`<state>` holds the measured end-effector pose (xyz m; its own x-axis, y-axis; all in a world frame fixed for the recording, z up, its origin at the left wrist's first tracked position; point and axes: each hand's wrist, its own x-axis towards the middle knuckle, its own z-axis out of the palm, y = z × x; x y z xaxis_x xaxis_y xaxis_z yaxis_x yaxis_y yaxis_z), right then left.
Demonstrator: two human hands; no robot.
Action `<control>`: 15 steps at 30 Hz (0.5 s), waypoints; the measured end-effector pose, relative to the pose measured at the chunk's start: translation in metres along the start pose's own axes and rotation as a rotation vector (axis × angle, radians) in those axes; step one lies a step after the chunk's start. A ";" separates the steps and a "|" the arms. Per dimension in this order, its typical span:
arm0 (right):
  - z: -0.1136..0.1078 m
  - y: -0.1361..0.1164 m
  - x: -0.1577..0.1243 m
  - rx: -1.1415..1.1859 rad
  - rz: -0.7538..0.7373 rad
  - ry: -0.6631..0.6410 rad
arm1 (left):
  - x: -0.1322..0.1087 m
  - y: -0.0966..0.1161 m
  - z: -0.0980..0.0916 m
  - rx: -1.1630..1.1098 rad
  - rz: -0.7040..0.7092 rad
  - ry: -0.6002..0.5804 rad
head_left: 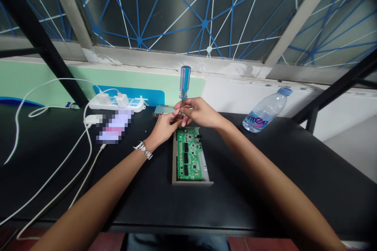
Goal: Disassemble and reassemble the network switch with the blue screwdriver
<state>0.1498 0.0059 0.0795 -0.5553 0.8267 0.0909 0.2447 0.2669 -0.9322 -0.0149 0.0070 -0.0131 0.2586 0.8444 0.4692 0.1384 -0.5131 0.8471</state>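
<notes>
Left hand [163, 129], right hand [198, 112] on one screwdriver [185, 82] — one circuit board [189, 156]

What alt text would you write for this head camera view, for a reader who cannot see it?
The left hand and right hand meet at an upright blue-handled screwdriver above a green circuit board in an open grey metal case. A power strip and water bottle stand on the black table.

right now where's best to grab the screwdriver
Grip its blue-and-clear handle from above: the tool stands nearly upright with the handle's top free and thick enough to wrap, while the left hand and right hand crowd the thin shaft below.
</notes>
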 end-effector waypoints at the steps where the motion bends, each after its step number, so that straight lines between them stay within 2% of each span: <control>1: 0.001 0.000 0.000 -0.004 -0.003 -0.001 | 0.001 -0.001 0.001 -0.005 -0.006 -0.006; 3: 0.005 0.001 0.000 -0.037 -0.017 0.024 | 0.001 -0.004 0.003 -0.021 -0.021 -0.019; 8: 0.006 0.008 0.004 -0.216 -0.078 0.240 | 0.001 -0.003 0.006 -0.148 -0.058 -0.016; 15: -0.004 0.009 0.005 -0.094 -0.040 0.186 | -0.004 0.011 -0.001 -0.120 -0.078 -0.038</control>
<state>0.1529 0.0143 0.0728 -0.4116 0.8894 0.1990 0.3031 0.3395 -0.8904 -0.0158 -0.0021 -0.0052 0.2877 0.8735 0.3926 0.0446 -0.4218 0.9056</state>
